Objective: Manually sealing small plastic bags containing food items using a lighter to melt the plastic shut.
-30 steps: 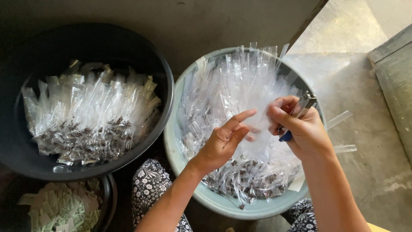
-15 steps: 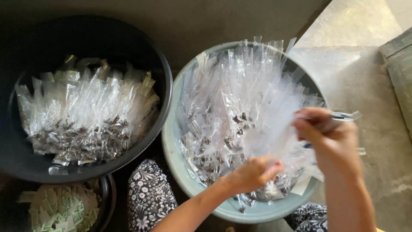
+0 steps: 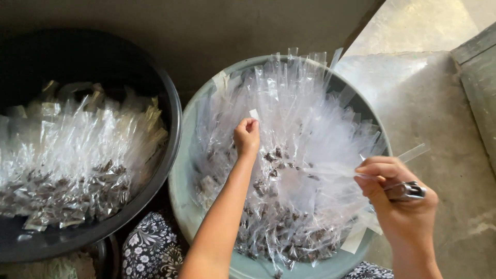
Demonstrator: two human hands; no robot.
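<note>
Clear narrow plastic packets of dark bits (image 3: 289, 170) fill our pale green round basin (image 3: 178, 181) on the floor. Our left hand (image 3: 247, 135) pinches one packet's top near the basin's far edge; our right hand (image 3: 395, 199), fingers closed around a small metal stapler (image 3: 408, 191), also nips a packet strip. We judge picking is underway; lifting that packet clear seems next.
</note>
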